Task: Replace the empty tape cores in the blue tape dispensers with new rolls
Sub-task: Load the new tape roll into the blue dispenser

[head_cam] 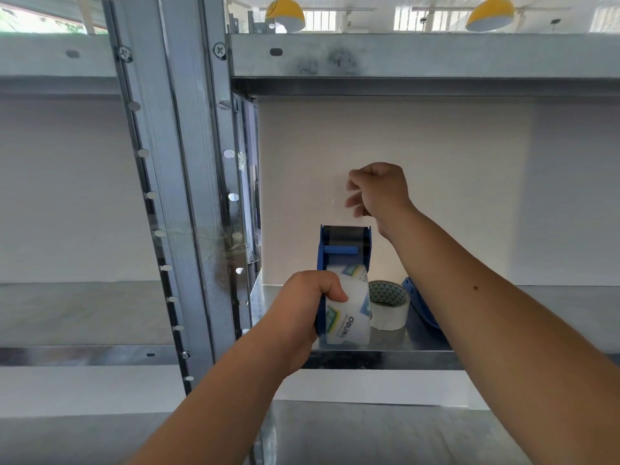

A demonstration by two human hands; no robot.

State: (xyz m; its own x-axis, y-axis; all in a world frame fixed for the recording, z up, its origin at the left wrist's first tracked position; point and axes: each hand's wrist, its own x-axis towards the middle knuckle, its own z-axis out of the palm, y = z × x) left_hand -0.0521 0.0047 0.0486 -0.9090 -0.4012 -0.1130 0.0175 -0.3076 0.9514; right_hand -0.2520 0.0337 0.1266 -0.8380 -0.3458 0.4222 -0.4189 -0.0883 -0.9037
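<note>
Fingers [352,193] of our right hand [379,193] pinch thin, sticky tape [339,203] at 12 o'clock; our left hand [302,307] grips the light, hard dispenser [345,245] and roll [349,317].

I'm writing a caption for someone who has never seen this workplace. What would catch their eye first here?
In the middle, the left hand grips a blue tape dispenser loaded with a clear tape roll, held upright over the metal shelf. Above it, the right hand pinches a clear strip of tape pulled up past the toothed blade. Behind the dispenser, a white tape roll sits on the shelf.
</note>
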